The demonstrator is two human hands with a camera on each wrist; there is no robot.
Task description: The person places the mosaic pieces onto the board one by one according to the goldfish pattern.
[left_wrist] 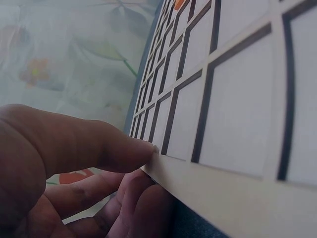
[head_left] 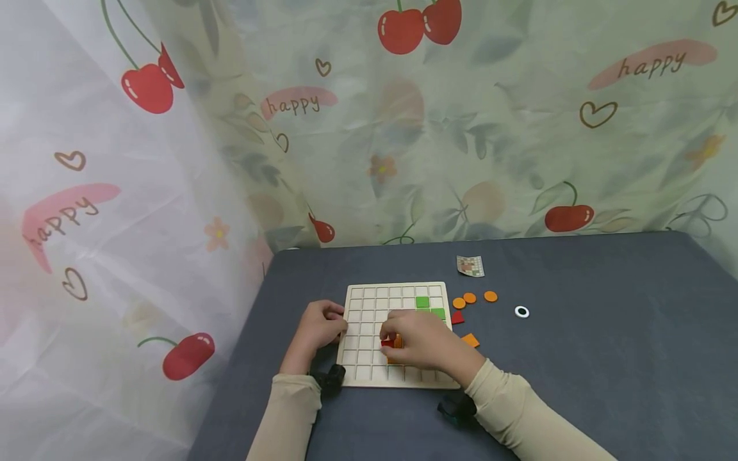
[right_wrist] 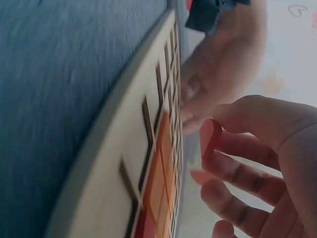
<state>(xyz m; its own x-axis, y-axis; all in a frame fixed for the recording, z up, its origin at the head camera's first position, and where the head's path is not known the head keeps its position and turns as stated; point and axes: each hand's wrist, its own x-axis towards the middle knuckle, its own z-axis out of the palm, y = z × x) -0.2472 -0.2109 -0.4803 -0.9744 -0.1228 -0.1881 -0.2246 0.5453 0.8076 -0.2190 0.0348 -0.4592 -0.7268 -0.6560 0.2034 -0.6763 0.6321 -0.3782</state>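
Seemingly only part-filled, the wooden grid board (head_left: 360, 330) bears green tiles (head_left: 423, 301) at one o'clock and orange tiles (right_wrist: 161, 183) near six, orange discs (head_left: 469, 298) lying loose beyond two, while the left hand (head_left: 316, 325) pinches its nine-o'clock rim and the right hand (head_left: 423, 336) pinches a red piece (right_wrist: 208, 140) above it.

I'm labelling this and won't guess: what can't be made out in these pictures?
Head view: squares of the board beneath the right hand, hidden by it.
Head view: pattern details on the small card, too small.
Left wrist view: full outline of an orange piece, cut off by the top edge.
Right wrist view: a red piece on the board, cut off by the bottom edge.
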